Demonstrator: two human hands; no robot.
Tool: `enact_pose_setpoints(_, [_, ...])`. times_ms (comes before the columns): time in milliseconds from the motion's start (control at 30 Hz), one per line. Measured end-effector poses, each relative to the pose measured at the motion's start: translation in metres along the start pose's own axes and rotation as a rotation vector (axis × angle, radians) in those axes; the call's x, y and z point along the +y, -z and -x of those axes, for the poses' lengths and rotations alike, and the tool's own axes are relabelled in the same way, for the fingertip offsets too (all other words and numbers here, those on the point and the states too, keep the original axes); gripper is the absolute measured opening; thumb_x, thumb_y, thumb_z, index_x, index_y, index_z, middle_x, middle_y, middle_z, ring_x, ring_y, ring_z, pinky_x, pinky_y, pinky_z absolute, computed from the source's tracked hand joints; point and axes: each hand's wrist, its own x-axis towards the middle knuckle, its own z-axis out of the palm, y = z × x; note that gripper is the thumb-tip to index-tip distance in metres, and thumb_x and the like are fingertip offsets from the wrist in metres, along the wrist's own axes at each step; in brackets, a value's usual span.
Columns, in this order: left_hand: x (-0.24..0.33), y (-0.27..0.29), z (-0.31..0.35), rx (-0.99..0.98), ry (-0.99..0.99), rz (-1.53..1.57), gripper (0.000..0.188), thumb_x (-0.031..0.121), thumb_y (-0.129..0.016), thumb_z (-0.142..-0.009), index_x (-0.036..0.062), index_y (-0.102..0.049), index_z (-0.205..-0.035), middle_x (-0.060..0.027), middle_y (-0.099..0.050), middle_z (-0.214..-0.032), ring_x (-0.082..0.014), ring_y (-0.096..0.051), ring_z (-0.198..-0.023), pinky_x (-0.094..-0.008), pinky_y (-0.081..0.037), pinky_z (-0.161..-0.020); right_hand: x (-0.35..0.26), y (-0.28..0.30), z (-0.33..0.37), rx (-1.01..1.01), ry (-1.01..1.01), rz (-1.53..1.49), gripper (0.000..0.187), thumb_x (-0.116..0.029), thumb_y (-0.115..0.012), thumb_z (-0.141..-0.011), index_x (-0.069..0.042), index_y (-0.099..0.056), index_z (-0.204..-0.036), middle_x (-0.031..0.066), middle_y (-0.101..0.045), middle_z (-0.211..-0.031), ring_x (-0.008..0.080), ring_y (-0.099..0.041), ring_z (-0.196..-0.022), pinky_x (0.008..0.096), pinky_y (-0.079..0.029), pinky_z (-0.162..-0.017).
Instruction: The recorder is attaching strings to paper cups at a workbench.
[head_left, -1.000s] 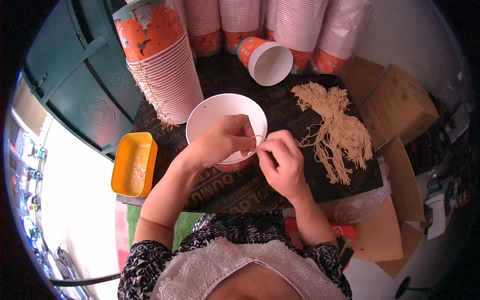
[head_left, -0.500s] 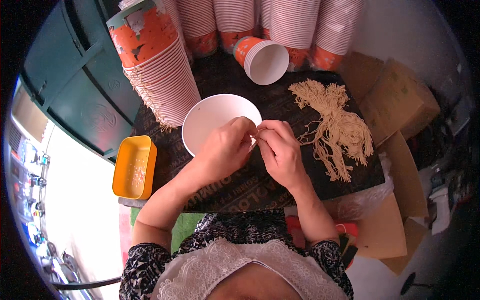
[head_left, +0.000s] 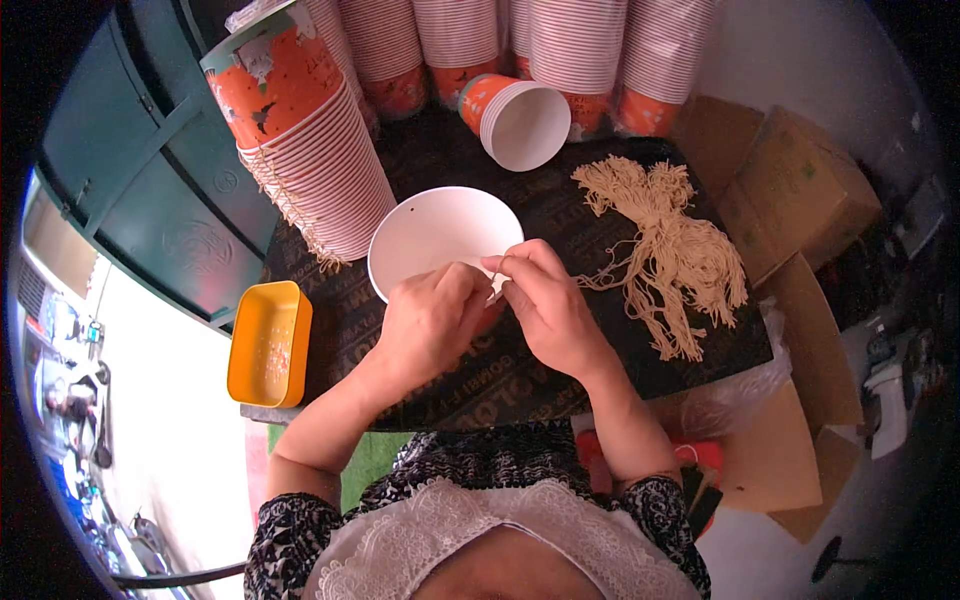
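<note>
At the near right rim of a paper bucket [head_left: 430, 228], white inside, my two hands meet with fingertips close together. My left hand [head_left: 428, 318] is closed in a pinch, its knuckles hiding part of the rim. My right hand [head_left: 552, 308] also pinches, with thumb and forefinger drawn in. Between the fingertips runs a thin strand that looks like string [head_left: 497, 272]; its ends are hidden. A bundle of cream strings [head_left: 690, 255] lies to the right, loose ends trailing toward my right hand.
A tall stack of orange paper buckets [head_left: 325, 150] stands at the left, strings hanging down its side. Nested buckets [head_left: 525, 125] lie tipped behind. Several wrapped stacks [head_left: 575, 50] line the back. A yellow container [head_left: 268, 345] sits at the table's left edge; cardboard boxes [head_left: 800, 190] stand right.
Both hands have shifted slightly left and toward me, still together at the bucket's rim. The right forefinger now reaches further over the rim. The view has shifted a little.
</note>
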Motion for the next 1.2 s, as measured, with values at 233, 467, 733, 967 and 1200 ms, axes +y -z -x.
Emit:
enact_pose_setpoints(233, [0.001,0.001,0.002,0.015,0.026,0.066,0.016,0.009,-0.072,-0.082,0.0041,-0.057,-0.086,-0.0137,-0.063,-0.072,-0.0321,-0.065,-0.064,-0.0413,-0.051,-0.058,0.004,-0.002,0.003,-0.008,-0.116,-0.201,0.011,0.008,-0.059,-0.086,0.004,-0.059,-0.097,0.0112,-0.055,-0.101,0.0242,-0.059,-0.092,0.0331,-0.049,-0.08])
enact_pose_setpoints(467, [0.007,0.008,-0.006,-0.035,0.273,0.254,0.008,0.003,-0.066,-0.083,0.0,-0.059,-0.084,-0.0189,-0.066,-0.074,-0.0368,-0.067,-0.068,-0.0406,-0.052,-0.06,-0.005,-0.016,0.015,0.248,0.147,0.256,0.016,0.007,-0.062,-0.083,0.001,-0.056,-0.096,0.0179,-0.05,-0.11,0.0307,-0.056,-0.093,0.037,-0.049,-0.08])
enact_pose_setpoints(733, [0.007,0.007,-0.01,-0.015,0.394,0.153,0.006,0.003,-0.061,-0.082,-0.0019,-0.058,-0.081,-0.0219,-0.064,-0.071,-0.0417,-0.065,-0.069,-0.0462,-0.051,-0.062,-0.003,-0.023,0.037,0.188,0.235,0.249,0.018,0.011,-0.06,-0.082,0.003,-0.054,-0.098,0.0198,-0.045,-0.111,0.0294,-0.053,-0.093,0.0371,-0.047,-0.082])
enact_pose_setpoints(967, [0.002,-0.001,-0.016,-0.002,0.445,0.088,0.009,0.006,-0.061,-0.081,-0.0016,-0.06,-0.078,-0.0225,-0.063,-0.067,-0.0428,-0.064,-0.066,-0.0487,-0.051,-0.062,0.002,-0.023,0.036,0.24,0.197,0.236,0.015,0.008,-0.063,-0.084,0.002,-0.053,-0.093,0.0158,-0.048,-0.107,0.0304,-0.054,-0.093,0.037,-0.048,-0.08])
enact_pose_setpoints(1200, [0.015,0.008,-0.009,-0.024,0.416,0.201,0.007,0.005,-0.063,-0.081,-0.0007,-0.06,-0.083,-0.0209,-0.065,-0.073,-0.039,-0.066,-0.068,-0.0451,-0.052,-0.061,0.001,-0.028,0.028,0.365,0.026,0.036,0.009,0.006,-0.058,-0.089,0.0,-0.055,-0.095,0.0114,-0.059,-0.081,0.0233,-0.06,-0.069,0.032,-0.049,-0.063])
